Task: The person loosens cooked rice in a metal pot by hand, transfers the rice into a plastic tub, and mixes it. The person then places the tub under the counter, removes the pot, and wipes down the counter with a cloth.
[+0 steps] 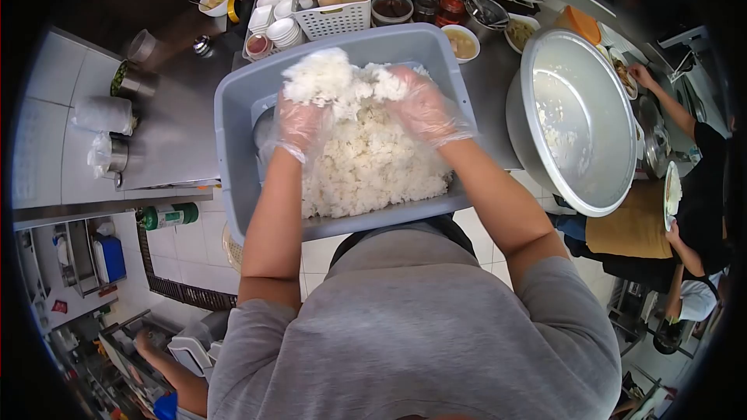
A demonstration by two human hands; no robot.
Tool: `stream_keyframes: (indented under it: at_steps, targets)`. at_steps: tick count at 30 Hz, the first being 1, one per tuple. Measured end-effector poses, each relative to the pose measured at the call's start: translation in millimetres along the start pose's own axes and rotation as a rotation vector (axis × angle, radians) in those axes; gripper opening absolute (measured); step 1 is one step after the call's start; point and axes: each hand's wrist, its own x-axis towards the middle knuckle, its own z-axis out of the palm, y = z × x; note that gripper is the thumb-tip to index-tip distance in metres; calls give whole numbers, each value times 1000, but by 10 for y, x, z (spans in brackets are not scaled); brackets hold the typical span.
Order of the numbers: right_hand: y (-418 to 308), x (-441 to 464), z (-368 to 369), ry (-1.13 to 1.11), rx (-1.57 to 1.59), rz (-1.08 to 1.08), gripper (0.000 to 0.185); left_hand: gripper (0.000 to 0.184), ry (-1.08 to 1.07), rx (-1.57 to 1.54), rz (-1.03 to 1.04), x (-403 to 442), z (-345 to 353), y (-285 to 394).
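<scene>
A grey plastic tub (pixel 342 227) holds a heap of cooked white rice (pixel 373 159). Both my hands wear clear plastic gloves and are over the heap inside the tub. My left hand (pixel 302 124) cups a loose clump of rice (pixel 317 76), which hides most of its fingers. At the right side of the heap, my right hand (pixel 422 105) has its fingers curled around more rice, level with the clump. A rounded metal surface (pixel 266 134) shows in the tub beside my left wrist, partly hidden.
A large metal basin (pixel 580 120) with rice grains stuck inside stands tilted at the right. Behind the tub are a white basket (pixel 333 22) of bottles, sauce jars (pixel 426 9) and a soup bowl (pixel 461 43). A co-worker at the far right holds a plate (pixel 672 196).
</scene>
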Motion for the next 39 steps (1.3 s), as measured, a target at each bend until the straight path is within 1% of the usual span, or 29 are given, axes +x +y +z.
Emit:
stream_keyframes:
  at_steps: [2, 3, 5, 6, 9, 12, 15, 18, 21, 22, 25, 28, 31, 32, 35, 36, 38, 39]
  targets:
    - [-399, -27, -185, -70, -416, 181, 55, 44, -178, -205, -148, 35, -106, 60]
    - [-587, -36, -262, -103, -622, 275, 59, 45, -296, -245, -289, 140, -339, 259]
    - [-703, -25, -324, -181, -702, 328, 65, 48, -532, -313, -565, 325, -677, 540]
    - [-718, -21, -337, -221, -739, 355, 69, 55, -506, -346, -520, 222, -533, 407]
    - [-656, -14, -307, -219, -785, 242, 57, 54, -444, -377, -465, 85, -413, 438]
    - [-4, 114, -242, -114, -679, -111, 49, 54, -505, -431, -547, 112, -553, 586]
    - [-684, 101, -154, -473, -671, 212, 50, 61, -339, -510, -483, 53, -493, 735]
    - [-446, -142, 211, -408, -795, 21, 52, 70, -446, -299, -368, -57, -378, 918]
    - [-399, -379, 369, -398, -1050, -36, 45, 76, -418, -186, -96, -287, -182, 906]
    - [-316, -418, 390, -270, -936, -221, 41, 76, -390, -94, -10, -375, -110, 874]
    - [-236, -402, 556, -123, -1016, -210, 24, 80, -474, -232, -242, -416, -110, 853]
    - [-91, -210, 438, -250, -833, -158, 9, 72, -602, -153, -239, -362, -383, 992]
    - [61, -114, 319, -141, -308, -34, 10, 71, -651, -49, -83, -448, -470, 1098]
    - [150, -45, 250, -149, -248, -111, 15, 72, -643, 80, 23, -447, -527, 1170]
    - [-103, 2, -1, -236, 423, 284, 17, 64, -785, 86, 183, -476, -525, 1084]
    - [-68, 50, 30, -104, 139, 15, 16, 59, -795, 74, 123, -500, -484, 1066]
    - [-125, 159, 89, -8, 197, -160, 17, 49, -816, 58, 20, -509, -330, 977]
    - [-167, 174, 79, 49, 224, -243, 18, 44, -800, -66, -52, -494, -228, 892]
